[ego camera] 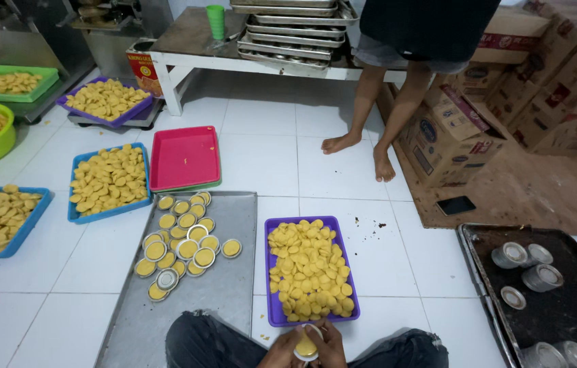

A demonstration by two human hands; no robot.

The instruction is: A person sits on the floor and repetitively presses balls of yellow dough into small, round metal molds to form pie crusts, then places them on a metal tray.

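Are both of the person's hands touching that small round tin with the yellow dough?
Touching. The head view shows the left hand and right hand cupped around the small round tin, fingers against its rim.

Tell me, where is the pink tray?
In the head view, the empty pink tray lies on the white floor, left of centre, just right of the blue tray of yellow pieces and just beyond the grey metal sheet.
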